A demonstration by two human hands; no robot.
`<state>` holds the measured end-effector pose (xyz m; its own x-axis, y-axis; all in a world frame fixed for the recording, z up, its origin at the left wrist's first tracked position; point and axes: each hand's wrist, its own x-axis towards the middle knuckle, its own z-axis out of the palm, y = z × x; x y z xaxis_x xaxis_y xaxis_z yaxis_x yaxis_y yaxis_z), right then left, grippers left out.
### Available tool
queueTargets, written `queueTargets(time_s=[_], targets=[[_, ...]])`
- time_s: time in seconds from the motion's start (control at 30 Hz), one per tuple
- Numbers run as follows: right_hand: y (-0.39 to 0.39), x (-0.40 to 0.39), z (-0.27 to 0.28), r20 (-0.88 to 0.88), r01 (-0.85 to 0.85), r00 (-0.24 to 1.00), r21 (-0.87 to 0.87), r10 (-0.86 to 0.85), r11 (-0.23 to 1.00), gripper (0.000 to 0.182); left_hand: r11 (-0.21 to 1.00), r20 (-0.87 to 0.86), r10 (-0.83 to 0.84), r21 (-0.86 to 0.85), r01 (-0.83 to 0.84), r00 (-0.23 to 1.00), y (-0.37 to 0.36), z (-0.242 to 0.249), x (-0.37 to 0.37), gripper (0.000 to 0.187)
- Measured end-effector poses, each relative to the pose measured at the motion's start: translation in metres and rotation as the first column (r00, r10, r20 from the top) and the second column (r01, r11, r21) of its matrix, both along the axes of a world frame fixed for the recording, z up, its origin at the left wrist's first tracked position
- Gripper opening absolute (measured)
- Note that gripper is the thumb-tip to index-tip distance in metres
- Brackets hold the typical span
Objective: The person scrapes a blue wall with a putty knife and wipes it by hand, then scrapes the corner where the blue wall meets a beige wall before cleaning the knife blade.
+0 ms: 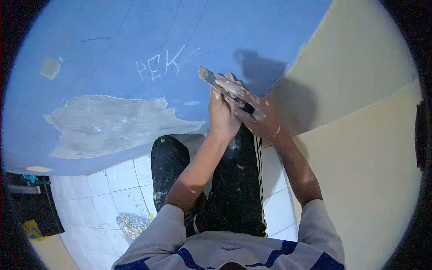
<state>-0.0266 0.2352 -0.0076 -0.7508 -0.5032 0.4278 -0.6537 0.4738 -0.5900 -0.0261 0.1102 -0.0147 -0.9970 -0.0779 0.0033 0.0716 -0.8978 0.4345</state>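
Note:
Both hands are together in front of the blue wall, above my knees. My right hand (257, 112) is closed on a long, flat scraper (207, 76) smeared with pale putty, its far end pointing up and left. My left hand (222, 114) is pressed against the same scraper from below and left, its fingers partly hidden behind it. White putty spots my fingers and forearms. The hands cast a dark shadow on the wall to their right.
A rough grey patch (112, 126) marks the blue wall (135, 27), with scratched letters above it. A cream wall (369, 67) meets it at right. White floor tiles (119, 180) carry a pile of debris (135, 225). A dark object (36, 207) stands at far left.

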Motion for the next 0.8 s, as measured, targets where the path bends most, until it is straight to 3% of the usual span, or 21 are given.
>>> queueTargets(time_s=[0.03,0.1,0.3,0.33,0.37,0.43,0.5,0.53,0.6,0.63,0.73,0.8], targets=[[0.000,-0.003,-0.007,-0.063,0.027,0.998,0.022,-0.025,0.999,0.047,1.000,0.016,0.001,0.008,-0.001,1.000,0.000,0.000,0.000,0.029],[-0.001,-0.006,-0.008,-0.006,-0.007,1.000,-0.014,0.007,1.000,0.048,0.999,0.038,0.012,0.032,-0.013,0.999,-0.001,0.002,-0.001,0.030],[-0.005,-0.007,0.013,0.056,-0.121,0.990,-0.183,0.133,0.976,0.045,0.998,-0.322,-0.065,-0.025,0.060,0.945,-0.011,-0.020,-0.008,0.041],[-0.006,-0.007,0.008,0.071,-0.107,0.990,-0.214,0.125,0.971,0.044,0.997,-0.288,0.005,-0.074,-0.028,0.958,-0.007,-0.017,-0.005,0.042],[-0.009,-0.005,0.006,-0.067,-0.089,0.995,-0.200,0.077,0.976,0.043,0.986,-0.257,0.078,-0.125,-0.113,0.963,-0.003,-0.012,0.000,0.043],[-0.012,-0.002,0.000,-0.339,-0.045,0.940,-0.181,-0.020,0.982,0.040,0.990,-0.234,0.067,-0.107,-0.094,0.970,-0.001,-0.011,0.003,0.043],[-0.008,-0.016,-0.014,-0.531,-0.125,0.845,-0.078,0.064,0.989,0.040,0.994,-0.259,-0.093,0.033,0.105,0.961,-0.013,-0.013,-0.003,0.042],[-0.007,-0.019,-0.017,-0.613,-0.154,0.782,-0.019,0.110,0.988,0.040,0.998,-0.193,-0.057,0.025,0.064,0.980,-0.013,-0.011,-0.003,0.037],[-0.005,-0.011,0.004,-0.158,-0.142,0.979,-0.096,0.125,0.985,0.039,0.999,-0.155,-0.002,0.039,0.008,0.988,-0.008,-0.003,-0.001,0.035],[-0.007,-0.006,0.018,0.089,-0.121,0.987,-0.129,0.133,0.984,0.038,0.999,-0.138,0.025,0.047,-0.018,0.990,-0.004,0.000,-0.001,0.034],[-0.014,-0.005,0.012,-0.059,-0.060,0.997,-0.091,0.055,0.994,0.037,0.995,-0.232,0.051,0.096,-0.029,0.971,0.001,0.001,-0.004,0.031],[-0.015,-0.003,0.014,-0.066,-0.091,0.995,-0.165,0.081,0.982,0.037,0.997,-0.298,-0.018,0.066,0.039,0.954,-0.004,-0.006,-0.006,0.028]])
